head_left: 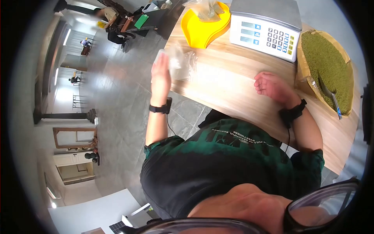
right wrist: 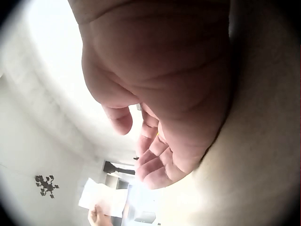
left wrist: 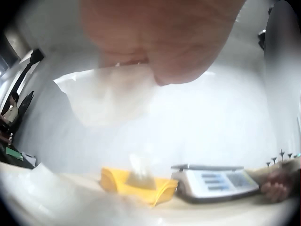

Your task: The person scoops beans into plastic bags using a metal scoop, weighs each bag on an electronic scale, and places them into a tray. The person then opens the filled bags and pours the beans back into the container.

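The left hand is raised at the table's left edge and pinches a whitish, translucent bag or sheet; in the left wrist view the piece hangs below the blurred hand. The right wrist view also shows this pale piece held up. Beside the left hand, more clear plastic lies at the table edge. The right hand rests on its side on the table, in front of the scale, with fingers loosely curled and nothing in it; its palm fills much of the right wrist view.
A yellow tray with clear bags on it stands at the back left, beside a white digital scale. To the right is an open sack of green granules with a scoop. Grey floor lies left of the table.
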Available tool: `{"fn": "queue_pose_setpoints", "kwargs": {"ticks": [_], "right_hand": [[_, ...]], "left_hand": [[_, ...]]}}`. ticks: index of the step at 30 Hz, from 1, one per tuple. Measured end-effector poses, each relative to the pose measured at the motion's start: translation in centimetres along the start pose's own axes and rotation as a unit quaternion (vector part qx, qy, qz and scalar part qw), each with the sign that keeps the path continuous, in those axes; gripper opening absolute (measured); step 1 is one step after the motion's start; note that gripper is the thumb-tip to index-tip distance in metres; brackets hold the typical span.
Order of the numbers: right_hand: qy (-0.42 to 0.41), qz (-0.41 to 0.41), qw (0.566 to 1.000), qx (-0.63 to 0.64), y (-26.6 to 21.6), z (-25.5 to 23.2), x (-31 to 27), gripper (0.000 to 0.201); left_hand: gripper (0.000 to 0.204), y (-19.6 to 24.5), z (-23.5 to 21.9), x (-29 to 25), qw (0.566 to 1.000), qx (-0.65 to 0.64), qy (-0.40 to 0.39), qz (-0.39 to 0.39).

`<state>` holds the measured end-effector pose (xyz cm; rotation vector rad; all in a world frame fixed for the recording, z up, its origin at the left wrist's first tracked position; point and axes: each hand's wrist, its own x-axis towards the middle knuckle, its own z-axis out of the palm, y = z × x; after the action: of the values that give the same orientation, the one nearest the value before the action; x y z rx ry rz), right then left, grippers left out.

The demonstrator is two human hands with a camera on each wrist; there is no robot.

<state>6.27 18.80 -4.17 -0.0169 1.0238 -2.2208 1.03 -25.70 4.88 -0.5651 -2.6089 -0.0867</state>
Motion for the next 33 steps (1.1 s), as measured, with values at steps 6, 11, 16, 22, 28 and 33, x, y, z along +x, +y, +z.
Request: {"fn": "queue_pose_setpoints", "kwargs": {"ticks": [6, 11, 16, 22, 28, 33], "right_hand": [[-0.015, -0.018, 1.000, 0.000, 0.0, -0.1, -0.5, 0.028], [-0.041, -0.018, 0.999, 0.022, 0.2, -1.0, 0.0, 0.026], [-0.055, -0.005, 0.998, 0.029, 0.3, -1.3, 0.3, 0.024], [-0.052, -0.013, 0.998, 0.032, 0.2, -0.6, -0.2, 0.022], [-0.067, -0.012, 0.997, 0.043, 0.3, -0.8, -0.1, 0.022], [-0.081, -0.011, 0.995, 0.052, 0.3, -1.0, 0.0, 0.023]], "left_hand": [[0.079, 0.5, 4.9, -3.1, 0.961, -0.023, -0.265, -0.074], [0.068, -2.0, 1.0, 3.1, 0.932, -0.176, -0.296, -0.112], [0.037, -0.4, -0.5, 15.6, 0.972, -0.204, -0.117, 0.002], [0.042, -2.0, 9.6, 28.4, 0.988, -0.024, -0.008, 0.153], [0.031, -0.8, 9.5, 31.2, 0.981, -0.047, -0.151, 0.116], [0.029, 3.1, 3.0, 30.0, 0.969, -0.044, -0.200, 0.135]]}}
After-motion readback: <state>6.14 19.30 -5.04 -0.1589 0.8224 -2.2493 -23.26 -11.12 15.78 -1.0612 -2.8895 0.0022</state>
